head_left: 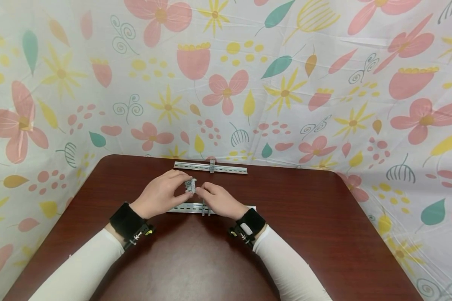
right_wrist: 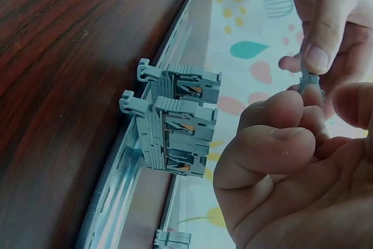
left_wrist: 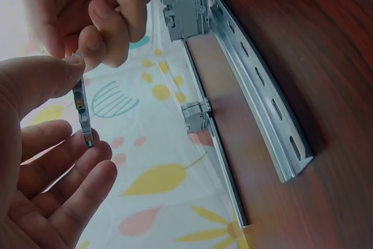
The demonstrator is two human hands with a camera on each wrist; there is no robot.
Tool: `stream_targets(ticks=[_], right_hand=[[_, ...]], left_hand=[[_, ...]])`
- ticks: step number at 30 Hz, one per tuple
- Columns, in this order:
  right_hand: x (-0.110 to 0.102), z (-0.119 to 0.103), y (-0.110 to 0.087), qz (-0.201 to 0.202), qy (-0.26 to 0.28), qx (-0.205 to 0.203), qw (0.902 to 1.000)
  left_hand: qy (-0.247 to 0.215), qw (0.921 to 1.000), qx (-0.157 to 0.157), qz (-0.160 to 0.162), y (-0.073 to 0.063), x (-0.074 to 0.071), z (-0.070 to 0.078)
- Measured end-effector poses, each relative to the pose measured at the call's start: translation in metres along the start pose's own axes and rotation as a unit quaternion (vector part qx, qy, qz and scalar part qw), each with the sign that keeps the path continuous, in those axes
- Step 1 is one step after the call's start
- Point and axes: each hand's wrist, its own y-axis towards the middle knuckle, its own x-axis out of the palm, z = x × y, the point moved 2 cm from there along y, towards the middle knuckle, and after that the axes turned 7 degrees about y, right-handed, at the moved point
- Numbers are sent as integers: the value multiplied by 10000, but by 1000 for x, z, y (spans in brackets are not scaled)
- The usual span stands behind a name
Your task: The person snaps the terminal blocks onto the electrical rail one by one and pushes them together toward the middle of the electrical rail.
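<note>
Slim and grey, a DIN-rail terminal block (head_left: 190, 185) is pinched between the thumb and fingers of my left hand (head_left: 163, 193), raised above the near rail. The left wrist view shows this block (left_wrist: 83, 112) edge-on, with small orange parts. My right hand (head_left: 223, 200) is close beside it, fingers curled and fingertips right at the block's end. Whether they pinch it I cannot tell. Below the hands lies a slotted metal DIN rail (head_left: 188, 207); two upright grey terminal blocks (right_wrist: 178, 135) sit on it, a narrow gap between them.
Farther back on the brown table (head_left: 305, 217) lies a second slotted DIN rail (head_left: 229, 169) with a grey piece (head_left: 212, 166) mounted across it. A flower-patterned sheet (head_left: 226, 83) hangs behind the table and along its sides.
</note>
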Motion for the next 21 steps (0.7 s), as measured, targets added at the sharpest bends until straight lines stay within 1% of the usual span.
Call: stream_targets(ticks=[9,14,17,21], right_hand=[[2,-1,0,-103,65,-91,9999],[1,-1,-1,-141,99,-216,9996],[0,-1,-1,-192,132,-310,9992],[-3,0,-1,-277,279,-471,9981]], left_hand=[[40,9999,112,66,0,0,5],[26,9997,207,125,0,1,4],[-180,9993,281,148,0,1,2],[-528,9981,305,45,0,-1,-3]])
